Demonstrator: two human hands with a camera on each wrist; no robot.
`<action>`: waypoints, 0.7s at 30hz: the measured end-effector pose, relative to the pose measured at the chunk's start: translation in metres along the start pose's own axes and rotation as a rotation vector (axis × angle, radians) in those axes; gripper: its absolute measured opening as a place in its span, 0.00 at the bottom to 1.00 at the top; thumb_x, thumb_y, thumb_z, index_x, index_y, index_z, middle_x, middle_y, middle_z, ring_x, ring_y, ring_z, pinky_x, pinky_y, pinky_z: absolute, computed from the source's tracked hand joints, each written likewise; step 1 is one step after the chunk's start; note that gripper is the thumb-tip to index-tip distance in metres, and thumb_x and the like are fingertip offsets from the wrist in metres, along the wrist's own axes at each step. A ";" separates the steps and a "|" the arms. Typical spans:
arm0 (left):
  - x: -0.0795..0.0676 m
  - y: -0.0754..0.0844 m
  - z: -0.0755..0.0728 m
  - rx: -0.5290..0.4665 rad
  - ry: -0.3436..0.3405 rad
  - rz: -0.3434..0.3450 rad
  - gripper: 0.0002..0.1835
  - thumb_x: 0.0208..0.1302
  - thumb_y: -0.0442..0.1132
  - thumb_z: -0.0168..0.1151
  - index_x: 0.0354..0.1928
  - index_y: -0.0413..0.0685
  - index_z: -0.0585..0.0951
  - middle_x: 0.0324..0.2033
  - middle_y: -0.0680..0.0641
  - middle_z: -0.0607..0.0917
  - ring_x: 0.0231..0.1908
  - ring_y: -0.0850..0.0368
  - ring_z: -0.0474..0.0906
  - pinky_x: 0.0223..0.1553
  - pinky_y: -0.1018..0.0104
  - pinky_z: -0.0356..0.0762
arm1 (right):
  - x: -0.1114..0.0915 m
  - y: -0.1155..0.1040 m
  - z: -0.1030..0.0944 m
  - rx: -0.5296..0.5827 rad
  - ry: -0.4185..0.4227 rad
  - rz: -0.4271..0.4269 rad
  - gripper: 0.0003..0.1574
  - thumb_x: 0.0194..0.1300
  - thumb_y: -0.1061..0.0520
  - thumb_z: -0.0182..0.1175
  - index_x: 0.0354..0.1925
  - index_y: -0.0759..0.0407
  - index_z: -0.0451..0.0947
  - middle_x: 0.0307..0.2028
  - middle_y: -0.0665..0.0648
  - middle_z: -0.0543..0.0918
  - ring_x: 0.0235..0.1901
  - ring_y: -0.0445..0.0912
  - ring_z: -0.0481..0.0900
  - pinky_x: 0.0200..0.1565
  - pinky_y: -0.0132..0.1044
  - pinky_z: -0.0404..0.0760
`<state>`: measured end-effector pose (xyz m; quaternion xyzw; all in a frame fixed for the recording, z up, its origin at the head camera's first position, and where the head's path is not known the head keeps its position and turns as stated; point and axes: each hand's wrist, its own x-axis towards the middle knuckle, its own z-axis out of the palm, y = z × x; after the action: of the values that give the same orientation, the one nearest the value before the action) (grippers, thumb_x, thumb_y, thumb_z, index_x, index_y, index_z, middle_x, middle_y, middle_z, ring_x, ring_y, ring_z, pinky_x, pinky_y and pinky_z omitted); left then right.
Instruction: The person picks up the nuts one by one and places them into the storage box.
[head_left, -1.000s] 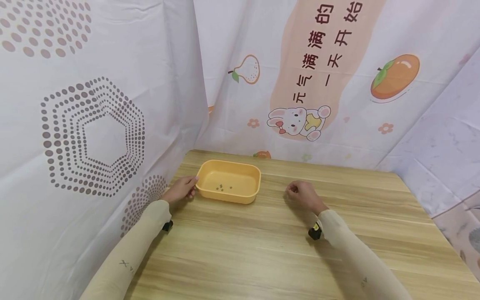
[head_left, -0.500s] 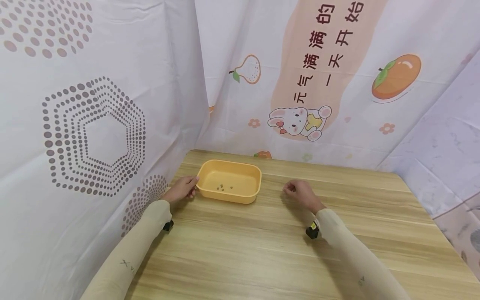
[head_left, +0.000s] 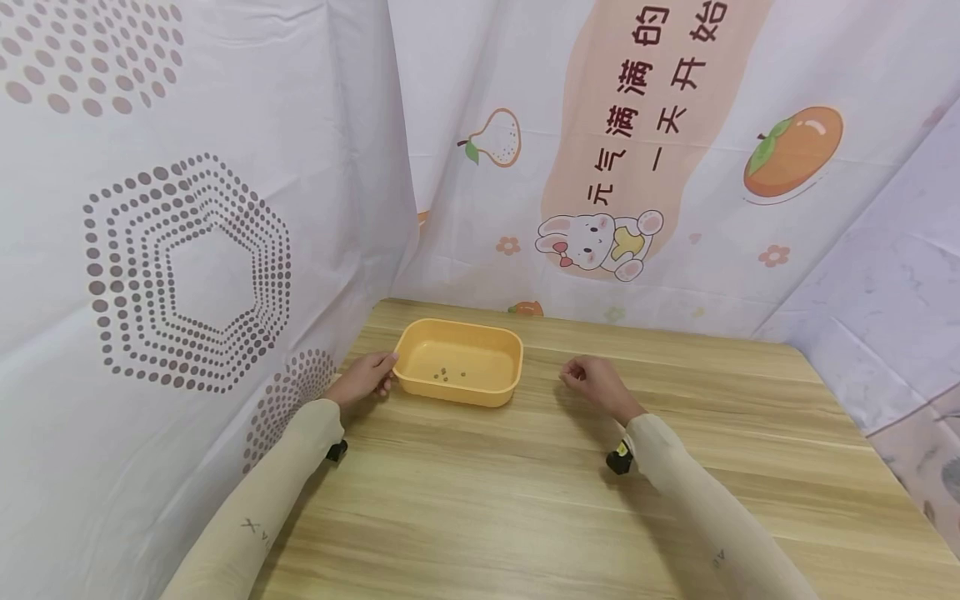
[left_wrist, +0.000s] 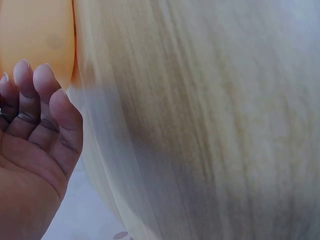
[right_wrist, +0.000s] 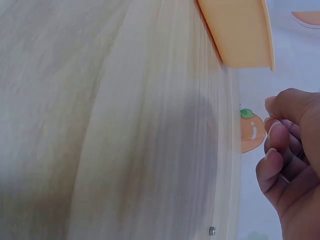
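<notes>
My left hand (head_left: 362, 378) pinches the left end of a yellow plastic tray (head_left: 453, 395), thumb at the rim and fingers below. In the left wrist view its curled fingers (left_wrist: 42, 87) lie against the tray's wall. Several tiny grey pieces (head_left: 444, 372) are scattered on the tray's floor. To the right of the tray, my right hand (head_left: 597, 385) hovers low over the table, thumb and forefinger drawn together. Nothing shows between those fingertips in the right wrist view. That view also has a small silver nut (right_wrist: 212, 231) near the table's far side.
The wood-grain table (head_left: 465, 508) meets a printed curtain (head_left: 480, 267) at the back. Another curtain (head_left: 360, 208) hangs close along the left side, beside my left arm. Each wrist carries a small black camera (head_left: 619, 458).
My right hand has drifted slightly left, nearer the tray, its fingers still curled. The left hand and the tray have stayed in place.
</notes>
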<state>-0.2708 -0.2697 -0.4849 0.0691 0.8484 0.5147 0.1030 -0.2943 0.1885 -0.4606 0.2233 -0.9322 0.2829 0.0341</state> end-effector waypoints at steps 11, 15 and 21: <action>0.001 0.001 -0.002 -0.018 -0.012 0.006 0.20 0.77 0.48 0.40 0.39 0.39 0.75 0.28 0.39 0.78 0.24 0.55 0.74 0.24 0.65 0.77 | 0.005 -0.009 0.003 0.009 0.009 -0.039 0.04 0.63 0.56 0.64 0.33 0.55 0.82 0.26 0.46 0.81 0.28 0.39 0.77 0.33 0.35 0.77; 0.001 0.001 -0.002 -0.012 -0.015 0.003 0.21 0.77 0.49 0.40 0.38 0.40 0.74 0.26 0.43 0.77 0.24 0.55 0.74 0.24 0.65 0.77 | 0.007 -0.011 0.006 0.002 0.005 -0.024 0.05 0.63 0.55 0.64 0.33 0.55 0.82 0.26 0.46 0.81 0.28 0.39 0.77 0.33 0.35 0.77; 0.000 0.001 -0.003 -0.031 -0.022 -0.006 0.21 0.77 0.49 0.40 0.39 0.39 0.75 0.27 0.41 0.78 0.24 0.55 0.73 0.23 0.66 0.76 | 0.008 -0.015 0.007 0.005 0.008 -0.012 0.05 0.63 0.54 0.63 0.33 0.54 0.82 0.26 0.46 0.81 0.28 0.40 0.77 0.33 0.36 0.77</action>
<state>-0.2718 -0.2713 -0.4828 0.0703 0.8393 0.5267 0.1149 -0.2945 0.1701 -0.4575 0.2279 -0.9299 0.2860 0.0390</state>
